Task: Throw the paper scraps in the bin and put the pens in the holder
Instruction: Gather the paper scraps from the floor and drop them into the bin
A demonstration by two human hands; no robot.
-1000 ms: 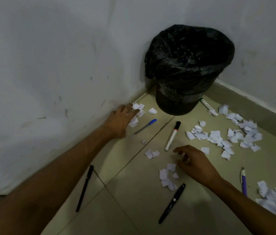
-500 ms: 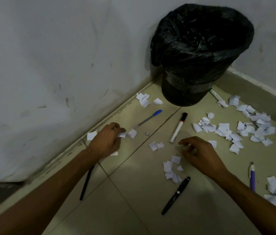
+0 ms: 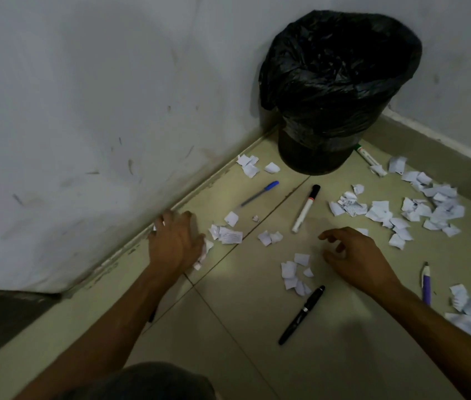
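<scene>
The left hand (image 3: 175, 243) has drawn back from beside the bin (image 3: 338, 90) and now clutches a bunch of paper scraps (image 3: 204, 251), so gathering has begun but the throw is still to come. The right hand (image 3: 355, 255) hovers loosely curled, empty, near the whiteboard marker (image 3: 305, 207). Other scraps and pens (image 3: 302, 314) lie on the floor (image 3: 257, 356); no holder shows, and any print is unreadable.
</scene>
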